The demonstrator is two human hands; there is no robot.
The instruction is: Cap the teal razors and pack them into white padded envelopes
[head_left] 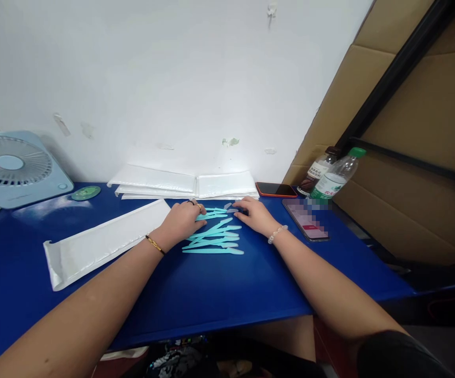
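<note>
Several turquoise eyebrow razors lie roughly side by side on the blue tabletop, their pale blade ends toward the right. My left hand is curled over the handle ends of the upper razors, with a turquoise handle showing between thumb and fingers. At the upper razors' blade ends are small clear plastic pieces, which look like blade covers. Beside these pieces rests my right hand, its thumb and forefinger apart and nothing visibly gripped. A white padded envelope lies left of the razors, partly behind my left hand.
Stacked white padded envelopes lie along the wall. A light blue fan and a green disc are at left. Two phones, one orange-edged and one lit, lie at right near two bottles.
</note>
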